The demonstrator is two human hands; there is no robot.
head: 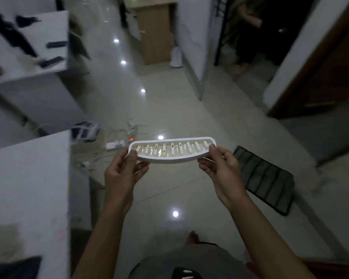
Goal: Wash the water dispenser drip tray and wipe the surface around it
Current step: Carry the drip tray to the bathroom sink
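Grey shorts [189,256] and one bare foot [192,237] fill the bottom edge, above a glossy pale tiled floor [169,188] that mirrors small ceiling lights; two bare forearms reach forward from there, holding the drip tray [172,151] in the air between them, level and well above the floor; the left hand [122,172] grips the tray's left end, thumb on the top rim and fingers [143,171] curled beneath; the right hand [222,168] pinches the right end the same way, thumb tip on the rim.

The tray is a long white curved trough with a slotted grille across its top; through the slots a shallow yellowish film shows, though whether that is liquid or staining cannot be told.

Left of the arms stands a white cabinet [28,188]; to the right a dark ribbed mat [264,178] lies flat on the floor; just beyond the tray's left end a white power strip [117,144] with an orange light sits among loose cables; farther off are a white shelf [28,47] with dark blurred items, a wooden cabinet [157,33] and a dark open doorway [270,27].
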